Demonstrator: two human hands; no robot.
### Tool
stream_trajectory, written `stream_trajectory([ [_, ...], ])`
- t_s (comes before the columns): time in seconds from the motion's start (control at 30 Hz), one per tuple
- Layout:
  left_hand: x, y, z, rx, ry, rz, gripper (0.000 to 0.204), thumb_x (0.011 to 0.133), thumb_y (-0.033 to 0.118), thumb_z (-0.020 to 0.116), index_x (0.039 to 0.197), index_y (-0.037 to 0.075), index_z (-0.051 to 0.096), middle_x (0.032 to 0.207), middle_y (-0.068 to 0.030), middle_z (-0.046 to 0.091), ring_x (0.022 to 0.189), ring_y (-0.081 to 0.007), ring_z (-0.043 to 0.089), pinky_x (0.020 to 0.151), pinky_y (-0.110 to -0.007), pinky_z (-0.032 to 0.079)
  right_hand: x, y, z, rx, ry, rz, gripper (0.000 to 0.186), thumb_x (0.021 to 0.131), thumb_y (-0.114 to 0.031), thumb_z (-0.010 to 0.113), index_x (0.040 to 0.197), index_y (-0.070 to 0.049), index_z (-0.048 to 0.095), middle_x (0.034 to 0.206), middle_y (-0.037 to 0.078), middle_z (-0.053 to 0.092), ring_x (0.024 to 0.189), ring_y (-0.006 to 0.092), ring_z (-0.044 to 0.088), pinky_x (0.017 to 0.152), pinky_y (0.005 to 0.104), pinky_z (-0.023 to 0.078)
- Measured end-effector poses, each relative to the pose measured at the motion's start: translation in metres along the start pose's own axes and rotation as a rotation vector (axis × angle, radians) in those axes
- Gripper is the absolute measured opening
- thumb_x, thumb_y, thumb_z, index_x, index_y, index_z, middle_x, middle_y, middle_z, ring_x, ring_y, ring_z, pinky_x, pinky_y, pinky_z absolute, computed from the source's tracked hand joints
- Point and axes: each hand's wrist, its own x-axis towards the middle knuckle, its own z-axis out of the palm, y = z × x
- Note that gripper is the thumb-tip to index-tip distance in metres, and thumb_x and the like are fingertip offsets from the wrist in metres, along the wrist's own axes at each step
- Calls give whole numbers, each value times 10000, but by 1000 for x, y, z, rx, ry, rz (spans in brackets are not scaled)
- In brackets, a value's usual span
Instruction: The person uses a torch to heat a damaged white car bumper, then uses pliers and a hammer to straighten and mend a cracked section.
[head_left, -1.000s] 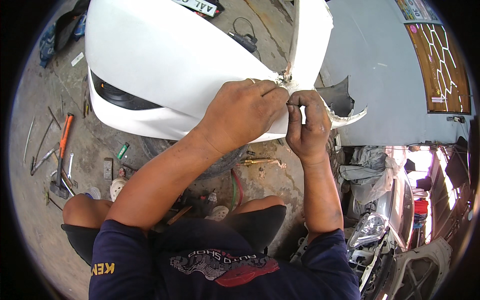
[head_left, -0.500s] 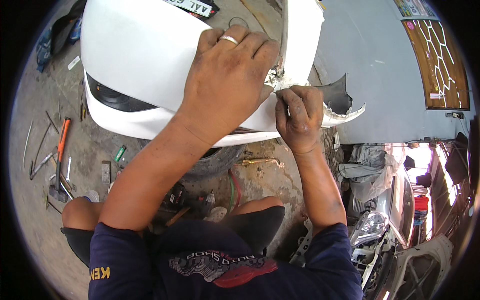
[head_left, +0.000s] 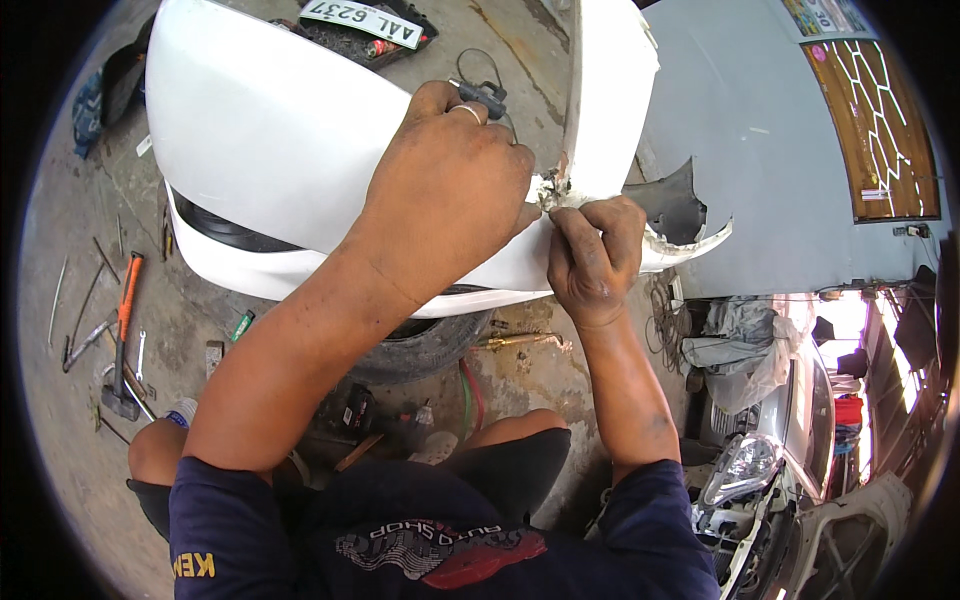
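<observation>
A white car bumper (head_left: 270,110) lies across the upper middle, with a rough, broken and darkened patch (head_left: 553,190) near its bend. Over the bumper, my left hand (head_left: 450,175) is closed around a dark tool with a thin cord (head_left: 482,98), whose end pokes out past the ringed finger; its tip is hidden. Just right of the broken patch, my right hand (head_left: 597,255) is closed in a pinch at the bumper's edge. Whatever those fingertips hold is too small to make out. Both sets of fingertips are close together at the damage.
Under the bumper is a tire (head_left: 425,350). An orange-handled hammer (head_left: 127,310) and a wrench (head_left: 140,355) lie on the floor at left. A brass torch (head_left: 520,341) lies near my knee. A licence plate (head_left: 362,22) sits beyond; a partly dismantled car (head_left: 750,470) stands at right.
My left hand has rolled and its fingers are curled tighter, so the dark corded tool now shows. The bumper appears slightly lower in view, and my right hand stays pinched by the damage.
</observation>
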Motion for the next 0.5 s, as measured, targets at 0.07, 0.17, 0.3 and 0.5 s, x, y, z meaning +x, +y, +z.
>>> stream_trajectory([
  [0.07,0,1,1,14,-2,-2,369,867,403,820,1055,86,817,968,-81,793,1034,-247,705,1063,-435,413,-1,0,-2,4,-2,6,381,654,107,761,997,-57,733,885,73,594,803,292,594,734,411,480],
  [0.17,-1,2,2,50,-6,-23,381,875,415,812,1068,86,818,980,-77,796,1051,-241,701,1067,-434,409,-1,0,0,9,-10,2,393,656,115,747,1010,-54,729,900,82,604,812,293,597,741,415,485],
  [0.3,-2,2,4,73,2,-4,381,873,415,814,1083,97,813,999,-75,800,1069,-238,699,1073,-440,407,-3,2,0,3,-4,22,379,669,101,746,1010,-65,729,906,74,615,803,281,590,734,408,469],
  [0.5,-4,3,7,47,29,-7,363,854,395,832,1083,117,788,1014,-73,797,1075,-250,698,1090,-452,404,-2,4,2,14,-8,53,375,683,88,741,1019,-79,727,904,60,622,809,270,582,735,404,451],
])
